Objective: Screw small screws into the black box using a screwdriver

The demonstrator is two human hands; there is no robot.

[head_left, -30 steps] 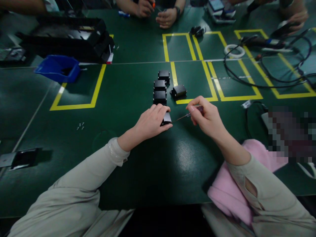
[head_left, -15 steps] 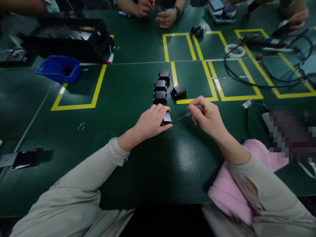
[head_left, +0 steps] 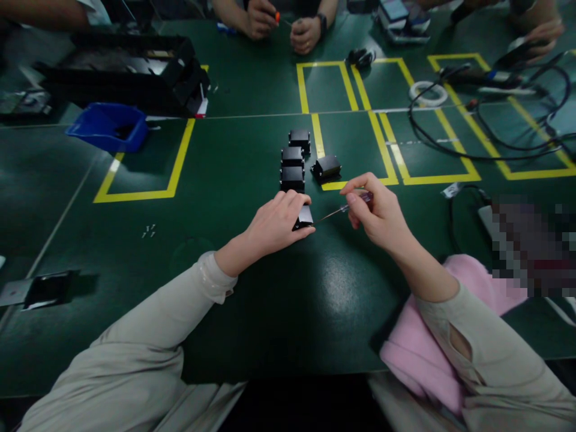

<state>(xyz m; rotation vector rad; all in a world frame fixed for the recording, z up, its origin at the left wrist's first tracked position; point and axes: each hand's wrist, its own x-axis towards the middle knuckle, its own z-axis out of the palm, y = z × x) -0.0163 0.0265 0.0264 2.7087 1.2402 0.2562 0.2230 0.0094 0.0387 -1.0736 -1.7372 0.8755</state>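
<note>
My left hand (head_left: 281, 222) is closed over a small black box (head_left: 305, 216), pressing it on the green table; much of the box is under the fingers. In my right hand (head_left: 371, 207) is a screwdriver (head_left: 335, 212), gripped by its clear purplish handle. Its thin shaft slants down to the left, and the tip meets the right end of the box. Just beyond my left hand, similar black boxes stand in a column, the nearest being a black box (head_left: 292, 176). Another black box (head_left: 327, 167) sits apart to their right, set at an angle.
Several small screws (head_left: 148, 231) lie on the left. Farther back are a blue bin (head_left: 108, 127) and black trays (head_left: 121, 75). A pink cloth (head_left: 418, 348) lies under my right forearm. Black cables (head_left: 486, 157) loop at right. Across the table, a co-worker's hands (head_left: 306, 35) hold an orange-tipped tool.
My hands, the screwdriver and the box look nearly unmoved. Across the table, the co-worker's hands have shifted slightly.
</note>
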